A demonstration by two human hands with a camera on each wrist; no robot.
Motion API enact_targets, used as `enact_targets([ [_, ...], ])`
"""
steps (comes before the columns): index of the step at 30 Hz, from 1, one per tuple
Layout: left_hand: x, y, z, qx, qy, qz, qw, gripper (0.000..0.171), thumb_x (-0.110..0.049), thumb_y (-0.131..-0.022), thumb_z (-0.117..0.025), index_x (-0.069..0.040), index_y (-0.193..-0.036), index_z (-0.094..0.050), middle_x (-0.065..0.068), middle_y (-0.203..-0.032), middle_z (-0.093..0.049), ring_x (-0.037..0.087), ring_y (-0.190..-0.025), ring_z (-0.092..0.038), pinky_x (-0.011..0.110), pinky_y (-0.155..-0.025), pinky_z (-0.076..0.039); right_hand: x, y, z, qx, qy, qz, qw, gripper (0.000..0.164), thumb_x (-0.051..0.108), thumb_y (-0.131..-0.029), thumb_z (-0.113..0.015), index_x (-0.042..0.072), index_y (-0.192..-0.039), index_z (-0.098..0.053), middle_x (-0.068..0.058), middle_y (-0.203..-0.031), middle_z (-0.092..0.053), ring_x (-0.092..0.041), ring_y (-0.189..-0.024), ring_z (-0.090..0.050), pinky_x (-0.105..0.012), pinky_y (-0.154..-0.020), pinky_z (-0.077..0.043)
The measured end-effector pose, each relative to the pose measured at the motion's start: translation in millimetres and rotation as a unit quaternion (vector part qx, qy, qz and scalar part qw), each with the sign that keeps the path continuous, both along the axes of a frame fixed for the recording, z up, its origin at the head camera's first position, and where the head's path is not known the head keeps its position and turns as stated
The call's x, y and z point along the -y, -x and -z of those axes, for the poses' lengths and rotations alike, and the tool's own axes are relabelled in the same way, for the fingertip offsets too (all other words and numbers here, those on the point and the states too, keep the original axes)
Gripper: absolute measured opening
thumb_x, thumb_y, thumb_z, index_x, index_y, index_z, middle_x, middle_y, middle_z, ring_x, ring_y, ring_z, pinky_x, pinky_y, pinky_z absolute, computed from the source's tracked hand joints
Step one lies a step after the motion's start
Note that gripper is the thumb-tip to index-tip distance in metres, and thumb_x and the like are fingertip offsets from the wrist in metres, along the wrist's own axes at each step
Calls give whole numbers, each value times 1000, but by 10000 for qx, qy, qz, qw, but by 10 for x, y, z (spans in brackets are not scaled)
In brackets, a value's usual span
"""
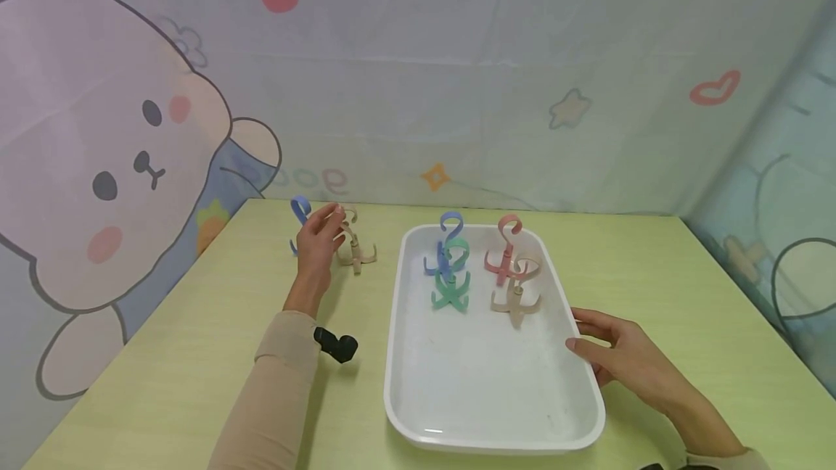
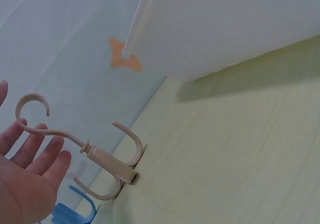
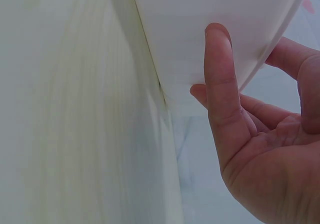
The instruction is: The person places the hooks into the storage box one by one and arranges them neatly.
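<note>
My left hand [image 1: 318,238] is at the far left of the table, fingers loosely extended beside a beige multi-prong hanging hook [image 1: 355,255]. In the left wrist view, the fingertips lie against the curved neck of this beige hook [image 2: 60,133], and its pronged base is down on the table. A blue hook [image 1: 301,207] is just left of that hand, partly hidden by it. My right hand [image 1: 617,350] grips the right rim of a white tray [image 1: 483,383], thumb over the edge and fingers along the outer wall [image 3: 180,49].
Inside the tray's far half lie a blue hook [image 1: 451,223], a green hook [image 1: 451,290], a red hook [image 1: 503,260] and another beige hook [image 1: 516,299]. The pale green table [image 1: 353,412] ends at a printed cloth backdrop [image 1: 418,78].
</note>
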State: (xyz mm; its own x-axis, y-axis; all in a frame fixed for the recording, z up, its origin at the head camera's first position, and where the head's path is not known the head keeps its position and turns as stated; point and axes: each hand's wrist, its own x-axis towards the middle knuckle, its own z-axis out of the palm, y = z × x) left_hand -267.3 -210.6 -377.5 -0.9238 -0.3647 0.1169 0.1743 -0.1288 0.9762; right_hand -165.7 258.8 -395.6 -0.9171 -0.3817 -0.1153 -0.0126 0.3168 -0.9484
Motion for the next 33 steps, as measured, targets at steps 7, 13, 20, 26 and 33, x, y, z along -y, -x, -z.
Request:
enact_targets([
  [7, 25, 12, -11, 113, 21, 280, 9995, 52, -16, -103, -71, -9, -153, -56, -10, -114, -66, 4, -108, -64, 42, -119, -47, 13, 1, -11, 37, -23, 23, 10000, 72, 19, -103, -70, -5, -161, -34, -36, -149, -53, -28, -76, -77, -45, -67, -66],
  [13, 20, 15, 24, -48, 178, 387, 9991, 54, -7, -101, -72, -14, -152, -58, -11, -107, -68, 4, -102, -68, 42, -114, -52, 11, -4, -21, 8, -26, 8, 10000, 72, 19, -103, -70, -5, -161, -35, -35, -149, -54, -28, -75, -77, -45, -66, -66],
  [20, 5, 23, 28, -356, 99, 444, 9983, 46, -4, -100, -72, -12, -144, -65, -14, -103, -75, 2, -100, -72, 24, -97, -59, 11, -5, -20, 29, -45, 48, 10000, 72, 19, -102, -70, -5, -161, -35, -35, -148, -54, -28, -74, -76, -45, -66, -66],
  [26, 21, 15, 31, -306, 25, 387, 9988, 34, -9, -101, -72, -15, -135, -73, -12, -102, -74, 7, -98, -74, 33, -95, -62, 13, -6, -15, 24, -53, 54, 10000, 72, 19, -102, -70, -5, -161, -35, -36, -148, -54, -28, -75, -76, -45, -66, -66],
  [33, 25, -25, 30, -358, -87, 508, 9980, 32, -9, -102, -70, -12, -134, -72, -10, -95, -76, 11, -92, -74, 40, -90, -64, 12, -2, -14, 55, -86, 67, 9999, 73, 19, -102, -70, -4, -161, -35, -35, -149, -54, -29, -76, -77, -44, -67, -66],
])
